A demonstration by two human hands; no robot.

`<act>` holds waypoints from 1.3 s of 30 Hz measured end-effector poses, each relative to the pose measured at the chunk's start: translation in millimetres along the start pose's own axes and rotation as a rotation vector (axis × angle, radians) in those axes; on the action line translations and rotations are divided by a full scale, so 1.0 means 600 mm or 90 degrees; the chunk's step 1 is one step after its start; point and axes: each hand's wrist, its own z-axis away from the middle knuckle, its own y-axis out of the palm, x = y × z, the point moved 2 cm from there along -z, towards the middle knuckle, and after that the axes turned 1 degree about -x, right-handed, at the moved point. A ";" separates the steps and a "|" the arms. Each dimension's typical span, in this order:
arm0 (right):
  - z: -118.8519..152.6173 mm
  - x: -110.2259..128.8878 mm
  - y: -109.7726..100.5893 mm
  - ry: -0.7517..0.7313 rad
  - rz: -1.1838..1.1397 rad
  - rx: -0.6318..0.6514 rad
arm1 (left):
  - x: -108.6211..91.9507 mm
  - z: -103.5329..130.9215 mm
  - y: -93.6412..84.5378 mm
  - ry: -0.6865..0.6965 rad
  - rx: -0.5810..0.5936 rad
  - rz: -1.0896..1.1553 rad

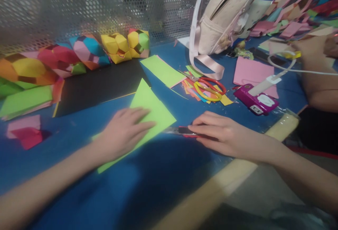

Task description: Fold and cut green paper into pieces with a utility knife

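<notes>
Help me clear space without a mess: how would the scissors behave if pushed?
The scissors would likely slide, not roll, since they lie flat. They look rigid, so flopping seems unlikely. The loose paper scraps underneath might drag along.

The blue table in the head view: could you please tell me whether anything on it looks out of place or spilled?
Small paper scraps lie strewn beneath and around the scissors, which looks untidy. The purple device sits at a slant by the pink paper. I see no clear damage.
</notes>
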 end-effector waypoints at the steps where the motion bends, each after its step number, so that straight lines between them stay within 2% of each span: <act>1: -0.001 0.001 0.000 -0.001 0.000 0.005 | -0.001 0.000 0.000 -0.001 0.001 -0.001; 8: -0.005 0.005 0.000 -0.002 -0.013 0.010 | -0.001 0.000 -0.001 -0.005 0.009 -0.014; 16: -0.011 0.010 0.006 -0.021 -0.026 0.010 | 0.005 0.006 0.017 0.006 -0.051 -0.016; 22: -0.017 0.016 0.009 -0.035 -0.025 0.018 | 0.001 0.004 0.015 0.011 -0.048 -0.008; 29: -0.024 0.021 0.012 -0.056 -0.024 0.018 | -0.004 -0.002 -0.001 0.000 0.017 0.003; 39: -0.033 0.027 0.020 -0.089 -0.032 0.003 | -0.006 0.000 0.005 0.035 -0.016 -0.026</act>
